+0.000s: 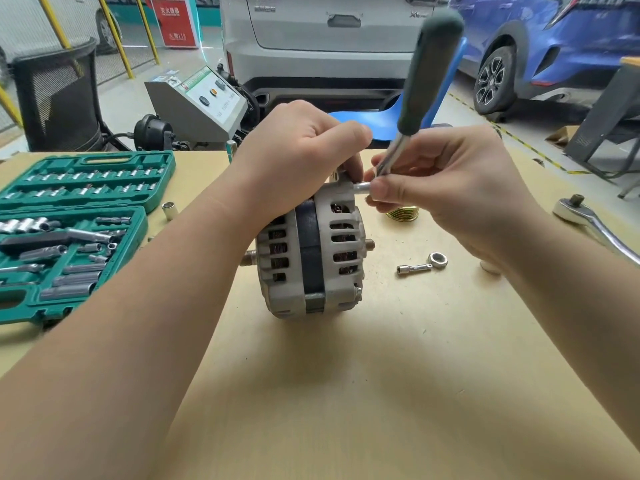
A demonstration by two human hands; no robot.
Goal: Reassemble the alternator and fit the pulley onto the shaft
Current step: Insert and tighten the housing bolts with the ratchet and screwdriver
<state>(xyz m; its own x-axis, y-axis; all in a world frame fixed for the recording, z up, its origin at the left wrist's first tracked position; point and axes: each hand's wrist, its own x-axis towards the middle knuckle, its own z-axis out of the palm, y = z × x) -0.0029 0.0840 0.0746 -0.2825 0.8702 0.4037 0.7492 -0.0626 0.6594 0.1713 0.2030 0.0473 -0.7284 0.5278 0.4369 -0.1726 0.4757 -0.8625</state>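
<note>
Both hands hide the alternator [311, 251] top and socket.

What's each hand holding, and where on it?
Left hand grips the alternator at its top edge. Right hand pinches the driver low on its metal shank, near the socket end, not the handle.

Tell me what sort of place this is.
Most likely a car repair workshop or training garage: parked cars stand just beyond the bench, a green socket set lies open on it, and an alternator is being worked on.
</note>
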